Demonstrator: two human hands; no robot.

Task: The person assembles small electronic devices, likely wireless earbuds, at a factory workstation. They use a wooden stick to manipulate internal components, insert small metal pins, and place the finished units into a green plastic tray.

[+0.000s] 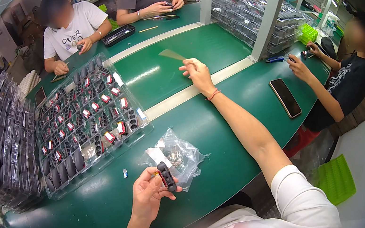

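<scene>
My left hand (pixel 149 193) is closed on a small black device (pixel 166 176) with a row of round bulges. A bit of red and yellow shows at its side, by my thumb. Reaching far across the green table, my right hand (pixel 197 74) has its fingers bent around one end of a thin tan stick-like thing (pixel 171 54). Motion smears that thing into a fan shape, so its exact kind is unclear. Just beyond my left hand lies a crumpled clear plastic bag (pixel 188 163) with small metal pieces inside and a white paper piece on it.
A clear tray (pixel 147 131) of black and red parts lies left, beside a tall stack of trays (pixel 3 142). More trays (pixel 252 12) stand behind a grey post (pixel 273 9). A phone (pixel 286 98) rests at right. Co-workers sit across the table and at right.
</scene>
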